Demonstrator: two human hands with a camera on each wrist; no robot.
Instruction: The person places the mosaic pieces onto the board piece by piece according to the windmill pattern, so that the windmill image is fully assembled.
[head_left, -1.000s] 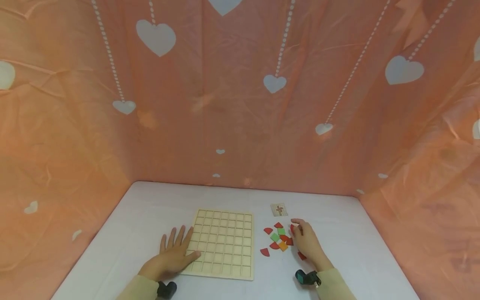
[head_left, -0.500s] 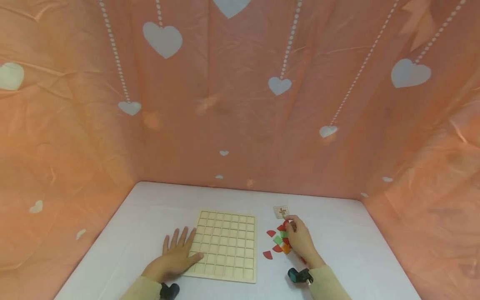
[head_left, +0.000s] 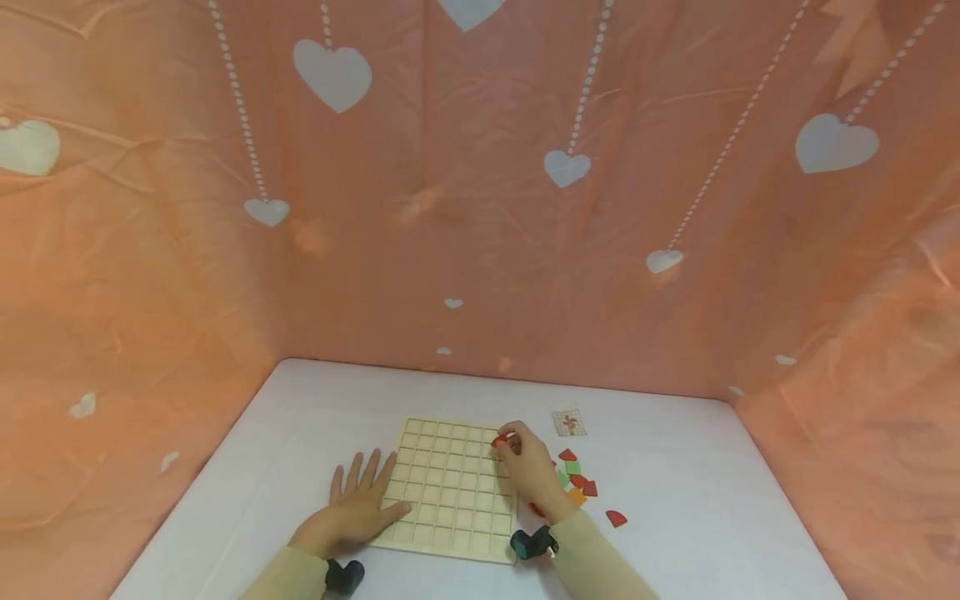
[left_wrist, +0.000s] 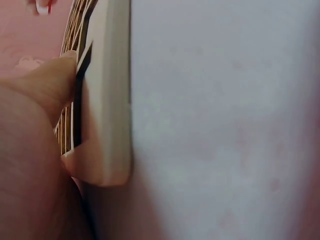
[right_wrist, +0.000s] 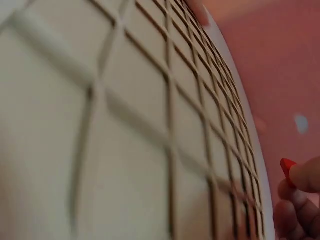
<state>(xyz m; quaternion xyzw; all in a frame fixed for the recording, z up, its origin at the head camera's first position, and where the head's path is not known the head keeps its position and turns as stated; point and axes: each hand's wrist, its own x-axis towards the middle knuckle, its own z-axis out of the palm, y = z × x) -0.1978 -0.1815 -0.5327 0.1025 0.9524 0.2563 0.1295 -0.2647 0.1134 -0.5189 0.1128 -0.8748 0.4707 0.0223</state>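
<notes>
A pale wooden board divided by ridges into square cells lies flat on the table. My left hand rests on its left edge with fingers spread, the thumb over the near-left cells. In the left wrist view the thumb lies against the board's rim. My right hand is over the board's far-right part and pinches a red quarter-circle tile between thumb and fingertips. The right wrist view shows that red tile held apart from the board's surface.
Right of the board lie loose flat tiles: several red quarter-circles, an orange square and green squares, some partly hidden by my right hand. Behind them is a small pattern card. A heart-printed orange cloth surrounds the white table.
My right hand picked up a red quarter-circle from the right of the pile and carried it left over the board. The left hand stays on the board's edge.
</notes>
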